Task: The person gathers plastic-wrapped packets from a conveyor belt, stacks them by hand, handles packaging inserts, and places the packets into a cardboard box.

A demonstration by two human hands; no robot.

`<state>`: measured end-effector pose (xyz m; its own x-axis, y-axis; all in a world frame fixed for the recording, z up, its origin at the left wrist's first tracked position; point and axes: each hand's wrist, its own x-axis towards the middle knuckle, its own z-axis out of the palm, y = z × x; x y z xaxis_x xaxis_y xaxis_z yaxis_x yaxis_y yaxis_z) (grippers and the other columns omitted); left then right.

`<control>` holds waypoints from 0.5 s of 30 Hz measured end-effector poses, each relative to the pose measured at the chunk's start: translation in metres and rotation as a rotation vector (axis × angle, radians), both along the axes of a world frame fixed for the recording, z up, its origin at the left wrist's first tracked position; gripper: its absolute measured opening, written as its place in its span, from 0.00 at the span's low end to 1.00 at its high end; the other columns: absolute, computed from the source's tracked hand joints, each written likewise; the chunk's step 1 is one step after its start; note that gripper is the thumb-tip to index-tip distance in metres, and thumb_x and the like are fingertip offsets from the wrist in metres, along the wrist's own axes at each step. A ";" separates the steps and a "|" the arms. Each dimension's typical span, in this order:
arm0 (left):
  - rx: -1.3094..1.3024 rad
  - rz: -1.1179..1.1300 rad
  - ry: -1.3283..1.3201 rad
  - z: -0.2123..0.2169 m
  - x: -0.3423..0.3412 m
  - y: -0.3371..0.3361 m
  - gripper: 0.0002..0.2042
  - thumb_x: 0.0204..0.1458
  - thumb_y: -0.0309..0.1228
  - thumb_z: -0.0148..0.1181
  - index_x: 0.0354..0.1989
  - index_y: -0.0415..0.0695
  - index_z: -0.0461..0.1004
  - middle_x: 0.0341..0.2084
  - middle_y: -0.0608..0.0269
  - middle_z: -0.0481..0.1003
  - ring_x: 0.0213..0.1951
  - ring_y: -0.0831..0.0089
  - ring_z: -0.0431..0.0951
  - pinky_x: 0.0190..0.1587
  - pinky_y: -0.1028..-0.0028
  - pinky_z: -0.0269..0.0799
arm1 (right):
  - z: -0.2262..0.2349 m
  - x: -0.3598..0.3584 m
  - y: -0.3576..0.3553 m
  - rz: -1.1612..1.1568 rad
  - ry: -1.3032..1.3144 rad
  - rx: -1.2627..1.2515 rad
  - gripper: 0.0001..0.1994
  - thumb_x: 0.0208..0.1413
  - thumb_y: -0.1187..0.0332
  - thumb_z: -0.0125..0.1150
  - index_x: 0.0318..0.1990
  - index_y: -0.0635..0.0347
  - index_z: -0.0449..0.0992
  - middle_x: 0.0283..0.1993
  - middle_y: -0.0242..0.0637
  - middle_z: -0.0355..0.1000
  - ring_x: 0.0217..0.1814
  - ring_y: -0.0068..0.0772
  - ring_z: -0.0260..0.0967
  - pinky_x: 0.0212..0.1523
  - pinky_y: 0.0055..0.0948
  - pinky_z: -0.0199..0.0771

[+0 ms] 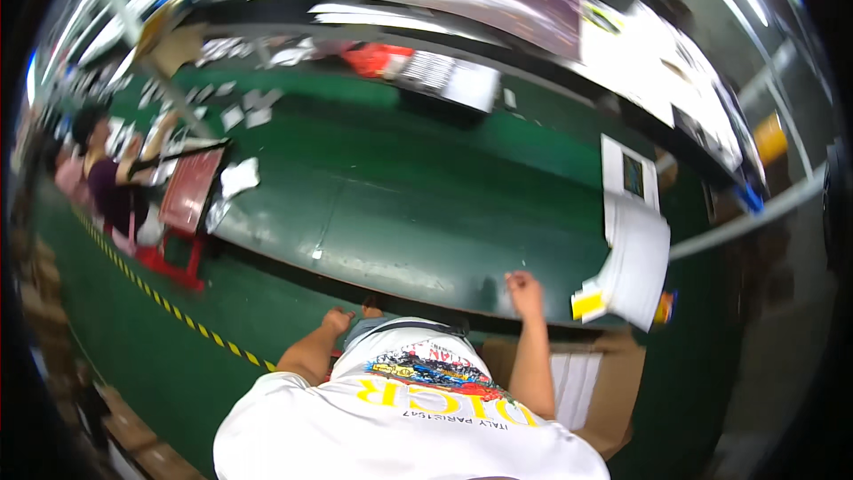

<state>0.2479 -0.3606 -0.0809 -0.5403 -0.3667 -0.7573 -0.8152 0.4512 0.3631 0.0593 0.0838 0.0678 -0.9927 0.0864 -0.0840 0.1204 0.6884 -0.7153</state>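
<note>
Head view: right hand (524,289) loosely curled, fingers bent, resting at the near edge of the green desk (400,204), nothing visibly grasped. Left hand (338,318) low at the same edge, apparently holding nothing, exact openness too small to tell. Smooth, glossy desk surface. Flat white paper stack (635,258), yellow-tipped corner, lying just right of the right hand, apart from it. Brown cardboard box (613,382) below the stack. Red stool (182,213) far left of the desk.
</note>
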 end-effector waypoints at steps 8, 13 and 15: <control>-0.020 0.294 0.019 -0.001 0.031 -0.039 0.35 0.49 0.53 0.56 0.60 0.39 0.65 0.59 0.46 0.65 0.61 0.56 0.64 0.63 0.67 0.59 | -0.076 -0.016 -0.082 -0.371 -0.739 -1.225 0.29 0.56 0.46 0.56 0.55 0.60 0.63 0.52 0.36 0.68 0.52 0.38 0.68 0.53 0.40 0.70; -0.019 0.388 -0.047 -0.010 0.057 -0.049 0.31 0.50 0.53 0.53 0.57 0.43 0.69 0.58 0.46 0.66 0.60 0.55 0.65 0.62 0.67 0.60 | -0.084 -0.015 -0.056 -0.428 -0.769 -1.117 0.30 0.60 0.48 0.51 0.61 0.61 0.61 0.61 0.37 0.65 0.56 0.37 0.68 0.53 0.40 0.72; -0.033 0.327 -0.059 -0.066 0.092 -0.066 0.33 0.51 0.54 0.51 0.58 0.40 0.67 0.58 0.47 0.65 0.61 0.56 0.65 0.63 0.65 0.59 | -0.077 -0.023 -0.071 -0.426 -0.834 -1.065 0.21 0.59 0.48 0.52 0.47 0.58 0.70 0.46 0.35 0.73 0.46 0.36 0.73 0.48 0.40 0.75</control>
